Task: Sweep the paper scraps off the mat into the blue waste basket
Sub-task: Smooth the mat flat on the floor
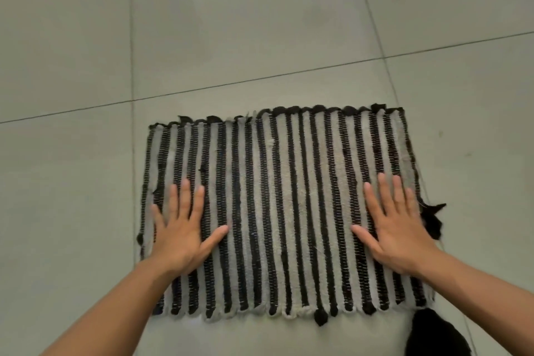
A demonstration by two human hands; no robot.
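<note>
A woven mat (277, 196) with black and pale grey stripes lies flat on the tiled floor in front of me. My left hand (182, 231) rests palm down on the mat's left part, fingers spread and holding nothing. My right hand (396, 228) lies palm down on the right part, fingers also apart and empty. No paper scraps show on the mat. The blue waste basket is out of view.
Grey floor tiles (260, 23) with dark grout lines surround the mat. A dark shape (433, 332) sits at the mat's near right corner, cut off by the frame's bottom edge. Loose black fabric ends (432, 220) stick out from the mat's right edge.
</note>
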